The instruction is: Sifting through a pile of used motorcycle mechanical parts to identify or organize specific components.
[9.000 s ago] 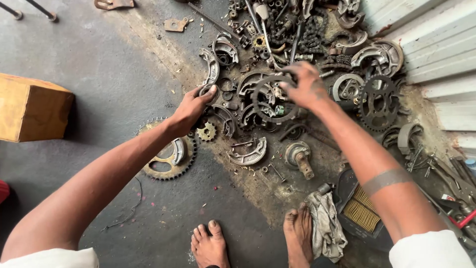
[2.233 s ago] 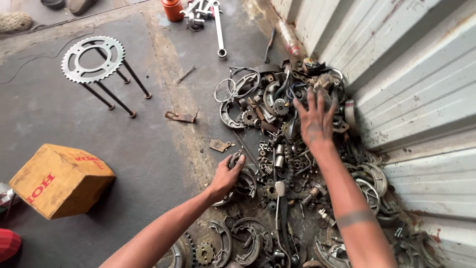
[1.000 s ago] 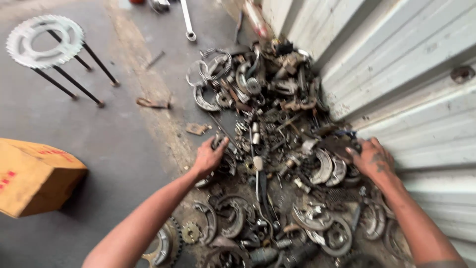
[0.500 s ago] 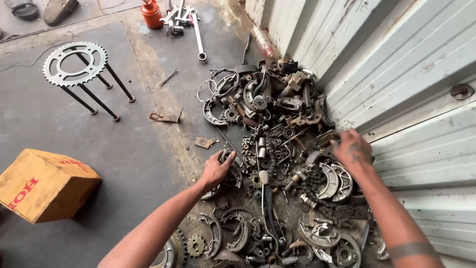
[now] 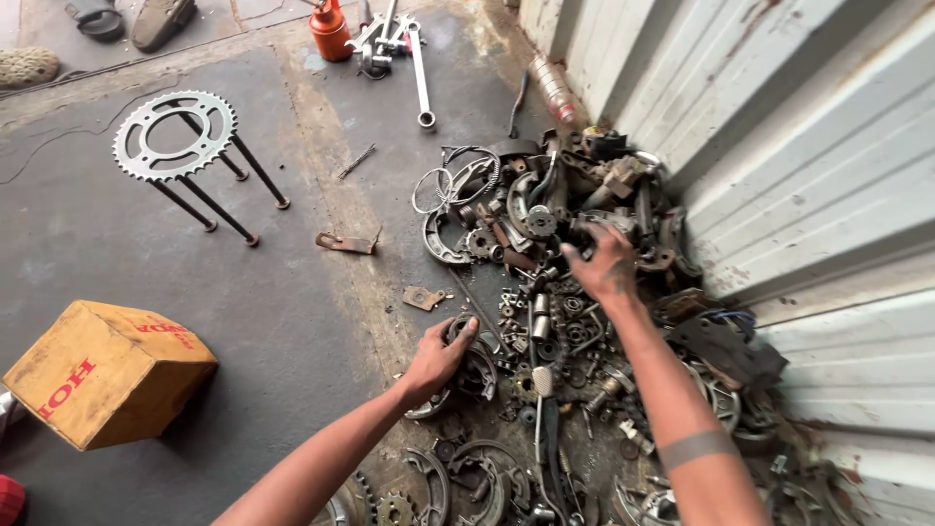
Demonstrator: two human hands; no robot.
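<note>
Near floor: more curved metal pieces [image 5: 487, 477] and a small gold gear [image 5: 394, 508] lie at the near edge of the pile, close to the person's arms.
Box: a yellow cardboard box [image 5: 102, 370] sits on the gray floor, far off to the left of the pile.
Left hand: the left hand [image 5: 438, 356] rests on a dark round metal part [image 5: 467, 362] at the left edge of the pile. The fingers curl over its top. It has stayed on this spot for the last half second.
Right hand: the right hand [image 5: 606, 268] has moved. A moment ago it was lower and more to the right, by the metal wall [image 5: 779, 146]. Now it reaches farther in, fingers spread wide and bent down onto the parts in the middle.
Holding: I cannot tell if the right hand grips anything yet.
What this means: the hunt through the scrap pile [image 5: 565, 292] seems to go on, now in a new spot.
Far floor: a big toothed wheel [image 5: 175, 134] lies with long black bolts [image 5: 224, 190] on the left. An orange oil can [image 5: 329, 29] and a long wrench [image 5: 419, 73] lie at the far end.
</note>
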